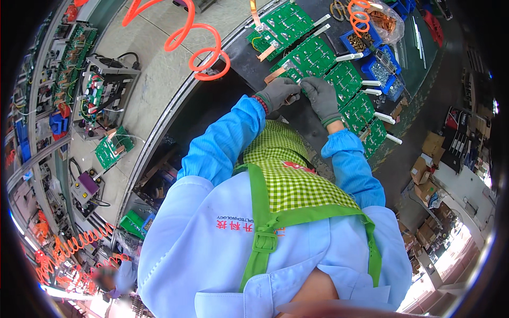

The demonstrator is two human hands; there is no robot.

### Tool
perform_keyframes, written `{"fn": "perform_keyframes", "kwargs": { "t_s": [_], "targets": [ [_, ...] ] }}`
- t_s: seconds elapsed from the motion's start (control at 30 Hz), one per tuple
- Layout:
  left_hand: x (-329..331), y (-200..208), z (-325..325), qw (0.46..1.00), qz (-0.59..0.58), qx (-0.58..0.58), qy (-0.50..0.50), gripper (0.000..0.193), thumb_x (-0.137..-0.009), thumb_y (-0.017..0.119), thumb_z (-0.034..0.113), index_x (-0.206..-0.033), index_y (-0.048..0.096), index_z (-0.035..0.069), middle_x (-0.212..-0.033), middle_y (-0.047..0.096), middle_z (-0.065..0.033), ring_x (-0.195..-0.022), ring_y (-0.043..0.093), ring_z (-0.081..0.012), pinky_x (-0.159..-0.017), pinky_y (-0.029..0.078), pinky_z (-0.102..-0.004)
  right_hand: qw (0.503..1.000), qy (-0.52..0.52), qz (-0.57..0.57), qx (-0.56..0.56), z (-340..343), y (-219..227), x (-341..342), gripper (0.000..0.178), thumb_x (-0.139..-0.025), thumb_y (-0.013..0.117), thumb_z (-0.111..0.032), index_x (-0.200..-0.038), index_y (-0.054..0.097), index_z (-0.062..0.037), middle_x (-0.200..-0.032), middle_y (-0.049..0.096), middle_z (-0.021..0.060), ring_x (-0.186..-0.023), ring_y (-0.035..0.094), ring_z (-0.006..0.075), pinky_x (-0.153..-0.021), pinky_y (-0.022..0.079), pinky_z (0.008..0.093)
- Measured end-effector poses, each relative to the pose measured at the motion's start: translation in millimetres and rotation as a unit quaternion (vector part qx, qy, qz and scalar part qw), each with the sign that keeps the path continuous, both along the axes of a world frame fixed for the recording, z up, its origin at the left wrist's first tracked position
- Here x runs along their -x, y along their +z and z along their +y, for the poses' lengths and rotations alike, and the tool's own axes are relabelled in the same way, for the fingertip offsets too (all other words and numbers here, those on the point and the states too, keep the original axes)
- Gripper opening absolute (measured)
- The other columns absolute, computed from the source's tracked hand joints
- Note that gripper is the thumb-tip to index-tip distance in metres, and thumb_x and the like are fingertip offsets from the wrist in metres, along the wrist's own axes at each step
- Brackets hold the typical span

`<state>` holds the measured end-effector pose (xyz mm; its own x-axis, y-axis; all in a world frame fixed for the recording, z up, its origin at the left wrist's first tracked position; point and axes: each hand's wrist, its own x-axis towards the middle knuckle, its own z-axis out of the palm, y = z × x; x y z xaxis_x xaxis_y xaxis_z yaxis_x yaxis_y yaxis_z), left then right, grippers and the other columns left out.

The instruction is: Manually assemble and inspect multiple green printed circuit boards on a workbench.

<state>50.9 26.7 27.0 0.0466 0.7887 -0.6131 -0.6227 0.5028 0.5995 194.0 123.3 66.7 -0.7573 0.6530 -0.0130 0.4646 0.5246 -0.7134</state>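
Note:
My left hand [280,95], in a grey glove, is closed with its fingers curled. A small brownish thing shows at its fingertips, too small to name. Close beside it, my right hand [320,99], also gloved, has thumb and fingers pinched at the edge of a green circuit board [313,55]; whatever they grip is hidden. A copper strip [275,74] sticks out from that board just above my left hand. Further boards lie in a row: one at the far side [289,24], others nearer on the right, such as the board [344,82] past my right fingers.
White strips [371,83] jut from the boards' right ends. Beyond stand a blue bin of brass-coloured hardware [359,41], a blue bin of silvery hardware [380,73] and a clear bag of copper pieces [386,24]. Orange coiled hoses [217,53] hang overhead. A loose board [114,148] lies left.

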Motion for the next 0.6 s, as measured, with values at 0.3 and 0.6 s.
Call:
{"fn": "perform_keyframes", "kwargs": {
  "t_s": [0.3, 0.6],
  "targets": [
    [-0.4, -0.8, -0.8, 1.000, -0.005, -0.009, 0.006, 0.016, -0.086, 0.060, 0.013, -0.092, 0.059, -0.002, -0.079, 0.061, -0.0071, -0.062, 0.056, -0.0077, -0.053, 0.046, -0.0190, 0.998, -0.024, -0.001, -0.051, -4.8, -2.3, 11.1, 0.019, -0.086, 0.061, -0.024, -0.098, 0.064, -0.0102, -0.093, 0.063, 0.0145, -0.088, 0.061, 0.0319, -0.074, 0.049, 0.0396],
    [-5.7, -13.3, -2.9, 1.000, -0.019, -0.016, 0.015, 0.014, -0.086, 0.060, 0.011, -0.091, 0.059, -0.002, -0.079, 0.061, -0.0074, -0.062, 0.057, -0.0079, -0.052, 0.047, -0.0189, 0.995, 0.014, -0.012, -0.099, -11.6, -3.6, 1.1, 0.019, -0.086, 0.060, -0.022, -0.099, 0.060, -0.0084, -0.091, 0.061, 0.0150, -0.085, 0.059, 0.0339, -0.073, 0.049, 0.0423]
  ]
}}
